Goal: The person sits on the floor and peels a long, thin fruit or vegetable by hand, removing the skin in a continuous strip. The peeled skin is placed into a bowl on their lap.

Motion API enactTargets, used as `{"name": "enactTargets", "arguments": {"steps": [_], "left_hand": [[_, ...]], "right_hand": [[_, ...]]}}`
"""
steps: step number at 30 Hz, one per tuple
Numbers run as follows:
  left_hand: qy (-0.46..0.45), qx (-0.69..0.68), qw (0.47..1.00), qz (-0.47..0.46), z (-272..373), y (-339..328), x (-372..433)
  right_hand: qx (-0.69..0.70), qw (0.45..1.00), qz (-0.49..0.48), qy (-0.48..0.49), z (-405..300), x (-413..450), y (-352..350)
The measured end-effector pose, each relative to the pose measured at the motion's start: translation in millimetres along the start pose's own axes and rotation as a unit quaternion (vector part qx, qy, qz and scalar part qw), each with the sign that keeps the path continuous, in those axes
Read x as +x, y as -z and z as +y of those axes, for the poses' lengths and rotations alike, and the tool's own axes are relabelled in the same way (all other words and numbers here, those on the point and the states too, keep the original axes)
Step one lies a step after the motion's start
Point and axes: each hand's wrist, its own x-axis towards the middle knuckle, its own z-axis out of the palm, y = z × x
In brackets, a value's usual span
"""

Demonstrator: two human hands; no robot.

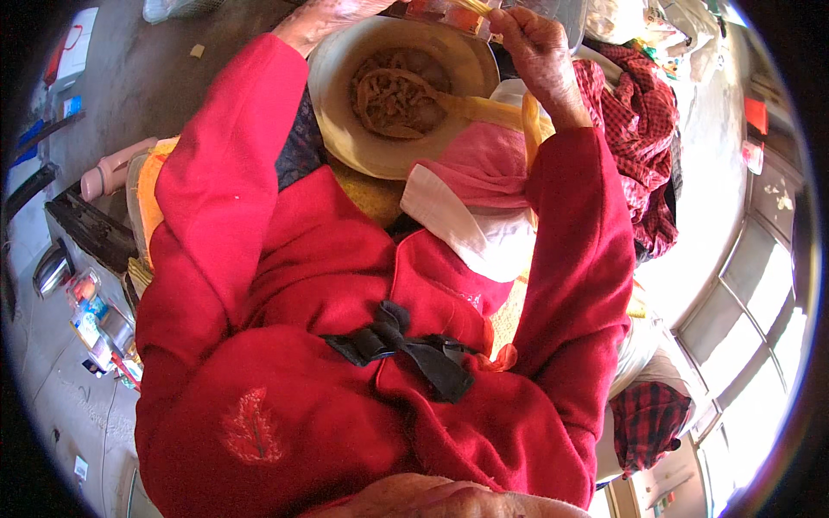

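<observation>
At the top edge my right hand [532, 40] is closed, pinching thin yellow strands [474, 6] between thumb and fingers. My left hand [343, 14] reaches up to the same edge; its fingers are cut off, so whether it holds anything is hidden. Below and between them sits a wide, pale round basin [337, 139]. Brown lumpy matter [392, 97] lies in its bottom. A yellowish, ladle-like thing [469, 107] rests in the basin, its handle running right towards my right forearm. A pink towel [489, 152] and a white cloth [447, 201] lie beside the basin, near my right sleeve.
Red checked cloth [638, 123] is heaped at the right. Beyond the basin stands a clear plastic container [554, 19]. On the left are a pink bottle [113, 171] and a dark wooden piece of furniture [90, 226]. Plastic bags [673, 29] fill the upper right.
</observation>
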Motion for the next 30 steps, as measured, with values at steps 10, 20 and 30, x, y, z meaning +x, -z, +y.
{"name": "enactTargets", "arguments": {"steps": [10, 20, 30], "left_hand": [[0.035, 0.097, 0.994, 0.047, 4, 7, -36], [0.038, 0.035, 0.995, -0.090, 61, -39, -120], [0.039, 0.070, 0.987, -0.140, 94, -17, -185]], "right_hand": [[0.051, 0.992, -0.009, -0.113, -5, -52, 3], [0.191, 0.958, -0.127, -0.175, -87, -126, -28], [0.055, 0.971, -0.231, -0.001, -110, -172, -56]]}}
